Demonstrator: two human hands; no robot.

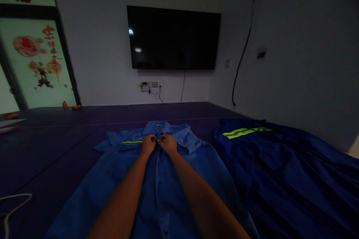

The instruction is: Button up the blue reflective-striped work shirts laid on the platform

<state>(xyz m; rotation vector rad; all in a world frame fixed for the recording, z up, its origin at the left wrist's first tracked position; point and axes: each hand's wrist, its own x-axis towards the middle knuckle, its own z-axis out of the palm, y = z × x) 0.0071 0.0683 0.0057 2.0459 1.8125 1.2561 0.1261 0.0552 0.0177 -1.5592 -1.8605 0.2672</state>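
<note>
A light blue work shirt with a yellow reflective stripe lies flat, front up, on the dark purple floor mat. Its collar points away from me. Both my arms reach out over it. My left hand and my right hand are side by side at the top of the shirt's front opening, just below the collar. Each hand's fingers are pinched closed on the shirt's front edge. Whatever small part sits between the fingertips is too dim to make out.
A pile of darker blue garments with reflective stripes lies to the right. A black television hangs on the far wall above a socket with cables. A white cord lies at the lower left. A glass door stands at the left.
</note>
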